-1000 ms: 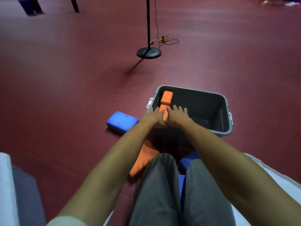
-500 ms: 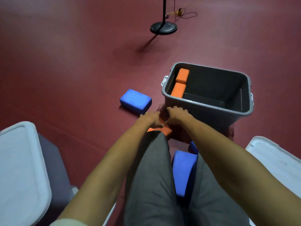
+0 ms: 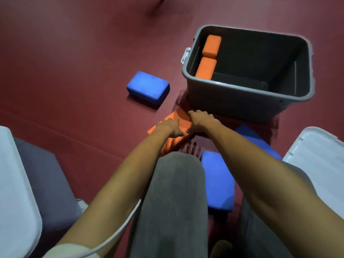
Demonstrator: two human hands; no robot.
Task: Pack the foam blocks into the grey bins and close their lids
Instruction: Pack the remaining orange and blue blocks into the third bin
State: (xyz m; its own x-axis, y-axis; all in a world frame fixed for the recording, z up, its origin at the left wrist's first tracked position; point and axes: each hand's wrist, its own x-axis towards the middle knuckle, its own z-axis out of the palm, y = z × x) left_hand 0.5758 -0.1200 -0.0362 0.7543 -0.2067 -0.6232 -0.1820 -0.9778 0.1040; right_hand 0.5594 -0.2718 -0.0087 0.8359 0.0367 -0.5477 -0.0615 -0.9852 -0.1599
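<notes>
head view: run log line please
left hand, right hand: grip orange foam block | grey bin: open, two orange blocks inside | blue blocks: unpacked

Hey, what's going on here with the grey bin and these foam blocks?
A person is packing foam blocks. The left hand and right hand both grip an orange foam block on the red floor, just in front of the open grey plastic bin. Inside, along its left wall, two orange blocks already lie. A blue foam block waits on the floor, and a white lid lies at the right.
</notes>
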